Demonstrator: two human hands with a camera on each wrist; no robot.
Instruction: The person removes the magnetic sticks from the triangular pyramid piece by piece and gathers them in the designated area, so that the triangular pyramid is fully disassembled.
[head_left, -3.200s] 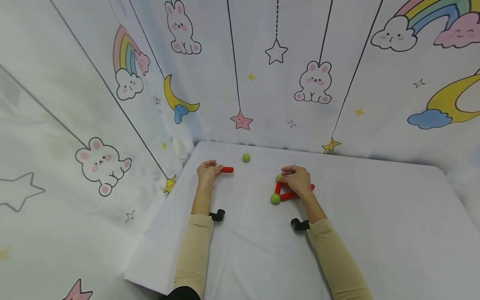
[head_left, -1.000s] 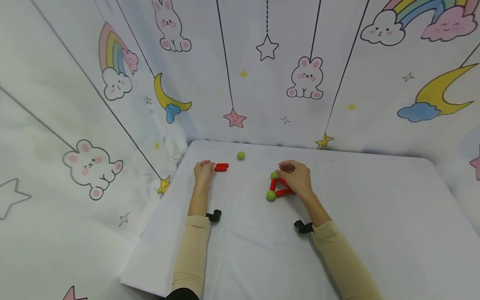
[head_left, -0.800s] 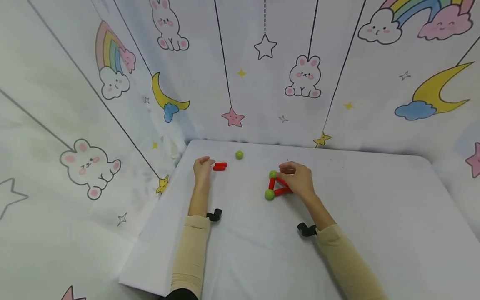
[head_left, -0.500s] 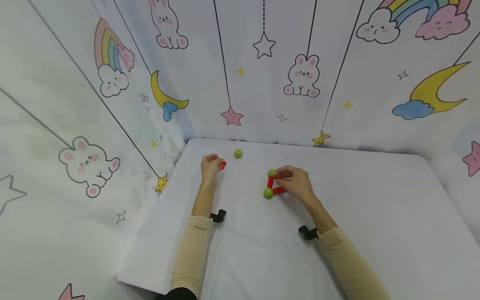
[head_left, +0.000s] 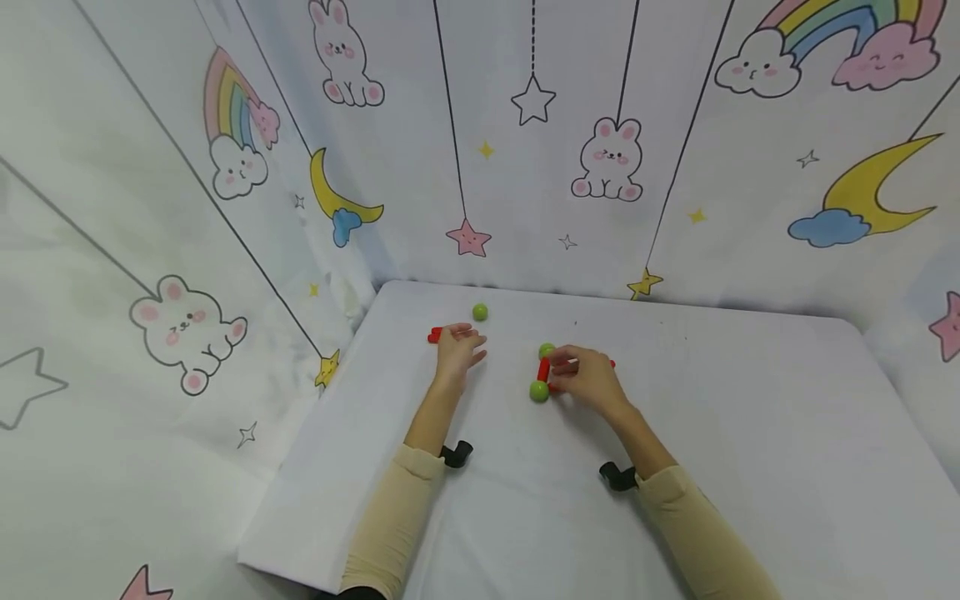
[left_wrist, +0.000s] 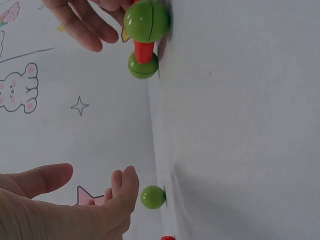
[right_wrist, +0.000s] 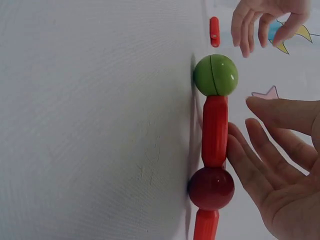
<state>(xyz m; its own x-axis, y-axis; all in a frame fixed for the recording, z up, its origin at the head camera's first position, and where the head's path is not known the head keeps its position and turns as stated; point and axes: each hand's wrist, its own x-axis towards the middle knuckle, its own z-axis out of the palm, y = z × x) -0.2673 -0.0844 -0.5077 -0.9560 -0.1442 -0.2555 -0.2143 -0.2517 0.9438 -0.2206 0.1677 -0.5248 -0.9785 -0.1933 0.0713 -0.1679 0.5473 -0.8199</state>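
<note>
My left hand [head_left: 456,358] hovers over the table between two red rods [head_left: 434,336] and a joined frame, holding nothing, its fingers loosely spread in the left wrist view. The frame has green balls [head_left: 539,391] at two corners, a red rod [head_left: 543,369] between them, and a dark red ball [right_wrist: 211,188] in the right wrist view. Over the frame is my right hand [head_left: 588,379], hiding part of it in the head view. Its fingertips are close beside a red rod [right_wrist: 215,131]; whether they touch it I cannot tell. Thumb and fingers stand apart.
A loose green ball [head_left: 480,312] lies near the table's back edge, beyond my left hand. The white-covered table [head_left: 750,433] meets a patterned cloth backdrop [head_left: 420,167] behind and at left. Each wrist carries a black camera [head_left: 617,477].
My left hand has left the red rods, now lying side by side, and moved right towards the frame. My right hand has shifted slightly nearer, from the far green ball to the frame's middle.
</note>
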